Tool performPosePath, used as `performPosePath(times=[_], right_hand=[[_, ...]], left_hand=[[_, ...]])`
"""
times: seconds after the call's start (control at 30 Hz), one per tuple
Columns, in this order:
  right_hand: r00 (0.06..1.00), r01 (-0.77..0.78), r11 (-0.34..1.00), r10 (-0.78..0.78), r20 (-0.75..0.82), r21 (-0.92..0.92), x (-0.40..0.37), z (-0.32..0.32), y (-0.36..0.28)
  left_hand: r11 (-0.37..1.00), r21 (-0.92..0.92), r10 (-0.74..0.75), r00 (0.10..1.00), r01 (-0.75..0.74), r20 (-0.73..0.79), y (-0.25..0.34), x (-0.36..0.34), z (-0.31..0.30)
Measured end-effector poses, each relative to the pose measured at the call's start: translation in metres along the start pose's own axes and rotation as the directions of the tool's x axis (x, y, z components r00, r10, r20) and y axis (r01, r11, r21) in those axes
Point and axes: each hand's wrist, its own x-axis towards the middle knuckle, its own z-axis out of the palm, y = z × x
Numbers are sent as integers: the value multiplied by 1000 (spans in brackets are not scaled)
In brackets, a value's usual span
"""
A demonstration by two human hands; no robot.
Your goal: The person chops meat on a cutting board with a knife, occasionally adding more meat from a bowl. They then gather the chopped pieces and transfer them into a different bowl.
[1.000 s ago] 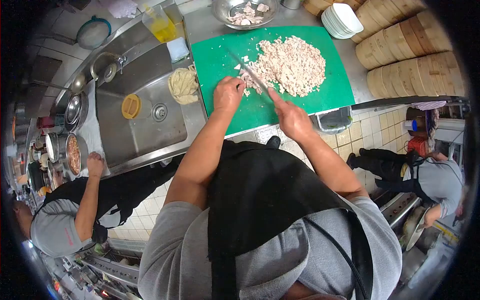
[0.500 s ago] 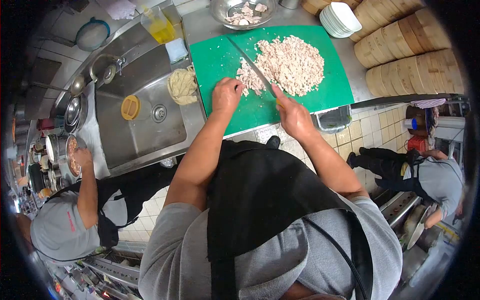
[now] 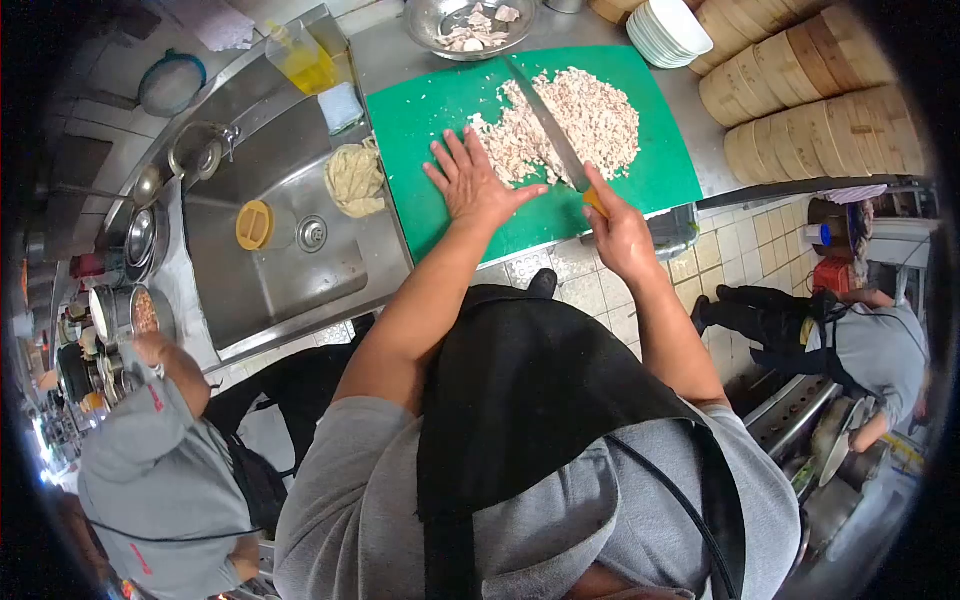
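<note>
My right hand (image 3: 622, 232) grips the orange handle of a long kitchen knife (image 3: 550, 126). Its blade lies across the pile of chopped, pale cooked meat (image 3: 592, 118), pointing toward the far edge of the green cutting board (image 3: 420, 120). My left hand (image 3: 474, 182) is open, its fingers spread and thumb stretched out, at the left side of the meat. The thumb is close to the nearest bits. At the far edge of the board stands a metal bowl (image 3: 425, 32) with larger meat pieces (image 3: 478, 32) inside.
Left of the board is a steel sink (image 3: 270, 300) with a yellow round object (image 3: 255, 225); a crumpled cloth (image 3: 354, 180) lies at its edge. White dishes (image 3: 672, 35) and bamboo steamers (image 3: 800, 75) stand at right. One co-worker (image 3: 180, 470) is at left, another (image 3: 870, 345) at right.
My left hand has gone from curled to spread open beside the meat. The knife has moved right, and the small separate heap now joins the larger pile. The left co-worker has shifted.
</note>
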Motion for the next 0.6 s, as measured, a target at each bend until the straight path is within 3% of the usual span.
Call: performPosePath(times=[0.17, 0.37, 0.47, 0.53, 0.6], right_hand=[[995, -95, 993, 96, -20, 64, -12, -11, 2], [992, -126, 991, 126, -11, 47, -31, -14, 8], [991, -131, 991, 131, 25, 19, -31, -13, 5], [992, -122, 993, 121, 44, 4, -27, -9, 1], [1000, -7, 999, 7, -21, -42, -19, -2, -1]], left_hand=[[996, 55, 66, 995, -70, 77, 29, 12, 9], [985, 50, 169, 977, -164, -126, -7, 41, 49], [893, 2, 441, 874, -450, -206, -34, 56, 40], [861, -87, 480, 857, -501, -189, -46, 62, 30], [819, -177, 519, 836, -546, -177, -47, 63, 23]])
